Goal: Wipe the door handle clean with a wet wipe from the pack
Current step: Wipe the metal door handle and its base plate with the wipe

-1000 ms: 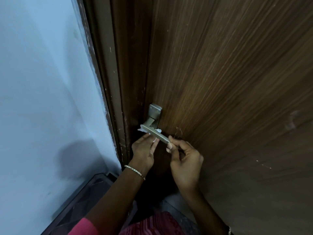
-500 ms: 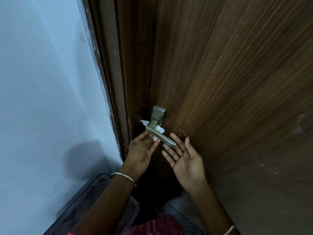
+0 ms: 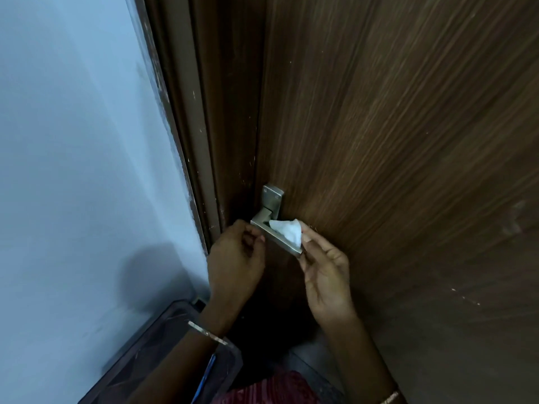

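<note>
A silver lever door handle (image 3: 269, 228) sticks out from a dark wooden door (image 3: 393, 141), with its square base plate (image 3: 272, 196) above. A crumpled white wet wipe (image 3: 287, 230) lies on the lever's top, toward its free end. My right hand (image 3: 323, 266) holds the wipe from the right, fingertips pinched on it against the lever. My left hand (image 3: 236, 258) is just left of the lever's near corner, fingers curled with nothing visible in them. The wipe pack is out of view.
A pale blue wall (image 3: 73, 170) fills the left side, meeting the brown door frame (image 3: 186, 126). A dark low piece of furniture (image 3: 163, 354) sits below my left forearm. Red patterned clothing (image 3: 268, 389) shows at the bottom edge.
My right hand, open half a second ago, has closed on the wipe and drawn it along the lever toward its free end. My left hand has curled its fingers beside the lever's corner.
</note>
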